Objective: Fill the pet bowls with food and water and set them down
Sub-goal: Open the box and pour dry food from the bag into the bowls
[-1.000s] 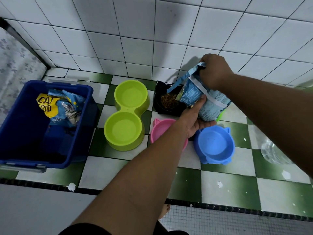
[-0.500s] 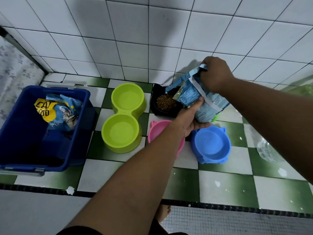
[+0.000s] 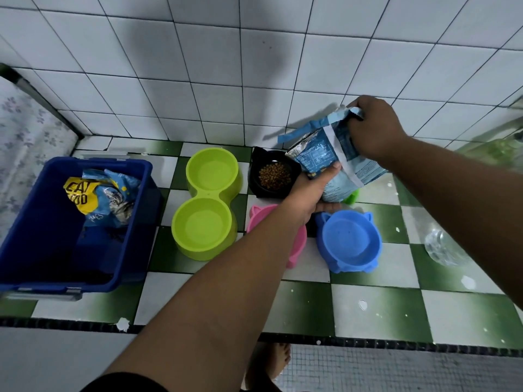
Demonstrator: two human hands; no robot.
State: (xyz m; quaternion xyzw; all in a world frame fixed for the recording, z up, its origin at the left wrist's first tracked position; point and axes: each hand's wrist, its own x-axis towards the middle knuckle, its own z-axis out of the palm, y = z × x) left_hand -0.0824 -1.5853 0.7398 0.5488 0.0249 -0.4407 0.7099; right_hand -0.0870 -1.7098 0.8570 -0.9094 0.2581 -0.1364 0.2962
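I hold a light blue cat food bag (image 3: 329,154) over the tiled ledge. My right hand (image 3: 375,127) grips its top end, and my left hand (image 3: 311,190) supports it from below with thumb on its face. Its torn mouth points left, just right of a black bowl (image 3: 261,188) that holds brown kibble (image 3: 274,175). A lime double bowl (image 3: 208,206), a pink eared bowl (image 3: 297,247) half hidden by my left arm, and a blue eared bowl (image 3: 349,240) all look empty. A sliver of a green bowl (image 3: 352,198) shows under the bag.
A dark blue bin (image 3: 42,241) at the left holds another cat food bag (image 3: 106,199). A clear water bottle (image 3: 441,248) lies at the right, partly behind my right arm. White tiled wall behind; the green-and-white ledge drops off at its black front edge (image 3: 368,345).
The bag has tipped back from the black bowl, its mouth now higher and further right, and the kibble is fully uncovered. Both hands keep their hold.
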